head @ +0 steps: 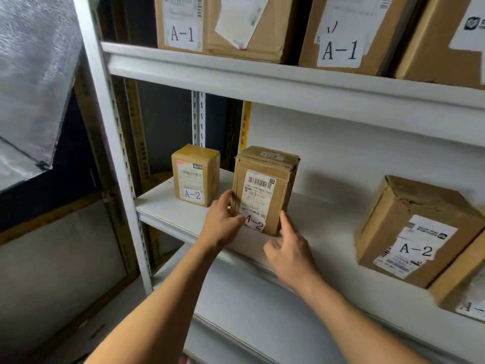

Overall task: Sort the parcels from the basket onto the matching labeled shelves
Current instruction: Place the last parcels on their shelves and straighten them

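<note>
A tall brown parcel (265,187) marked A-2 stands upright on the middle white shelf (328,232), near its front edge. My left hand (223,224) rests on the parcel's lower left corner, with the fingers touching the cardboard and the label. To the parcel's lower right, my right hand (288,250) hovers with its fingers spread, the fingertips close to the corner of the box. Whether it touches, I cannot tell. The basket is not in view.
A smaller A-2 box (195,174) stands to the left at the back, and a bigger A-2 box (412,229) lies tilted to the right. Boxes marked A-1 (217,24) fill the upper shelf (262,77). A slotted upright post (112,127) stands at the left.
</note>
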